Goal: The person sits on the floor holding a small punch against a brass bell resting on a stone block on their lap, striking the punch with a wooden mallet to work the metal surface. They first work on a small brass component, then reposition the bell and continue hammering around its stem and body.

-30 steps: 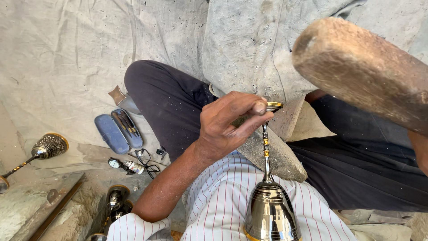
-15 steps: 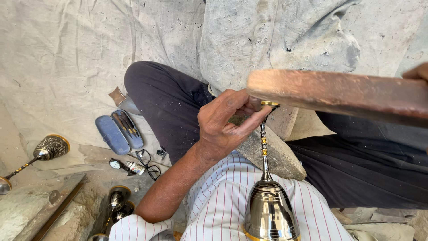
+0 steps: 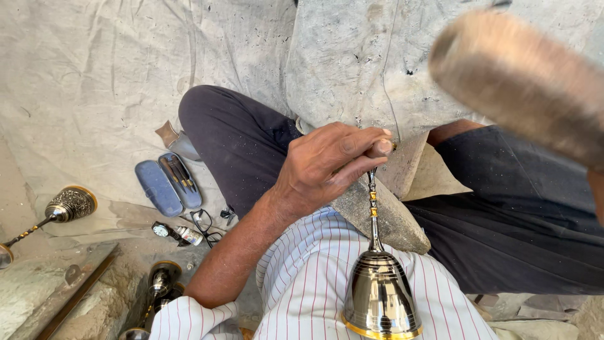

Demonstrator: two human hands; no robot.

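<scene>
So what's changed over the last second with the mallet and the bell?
The wooden mallet swung down flat over the top of the bell half a second ago and is now raised again, blurred, at upper right. The left hand keeps its grip on the bell's stem. Bell, stone block and glasses case stayed put.

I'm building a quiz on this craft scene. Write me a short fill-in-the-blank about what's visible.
1. The left hand grips the goblet by its ____.
2. The goblet's cup has a ____ rim.
3. The open blue case lies beside a pair of ____.

Missing words: stem; gold; glasses
</scene>
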